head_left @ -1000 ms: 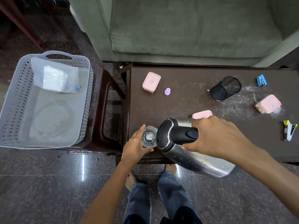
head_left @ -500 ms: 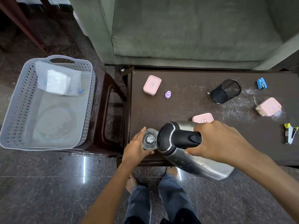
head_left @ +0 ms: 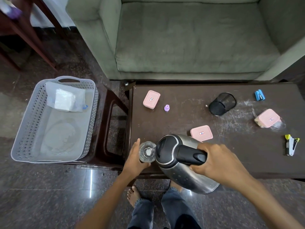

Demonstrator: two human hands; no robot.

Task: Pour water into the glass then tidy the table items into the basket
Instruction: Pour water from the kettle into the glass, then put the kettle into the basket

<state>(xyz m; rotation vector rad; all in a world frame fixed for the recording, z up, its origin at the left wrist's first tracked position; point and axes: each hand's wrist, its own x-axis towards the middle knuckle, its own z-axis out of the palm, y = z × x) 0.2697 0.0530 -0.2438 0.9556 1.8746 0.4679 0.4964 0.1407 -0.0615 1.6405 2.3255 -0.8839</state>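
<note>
Right hand (head_left: 219,164) clenches the tilted steel kettle (head_left: 179,164); left hand (head_left: 134,160) grasps the clear glass (head_left: 146,152).

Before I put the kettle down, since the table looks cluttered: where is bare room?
Bare tabletop lies between the purple cap and the mesh pen cup, behind the kettle. The right end, around the stapler, is more crowded.

shiny steel kettle (head_left: 184,176), clear glass (head_left: 147,152), scratched matt table (head_left: 181,116), perforated plastic basket (head_left: 33,123).
</note>
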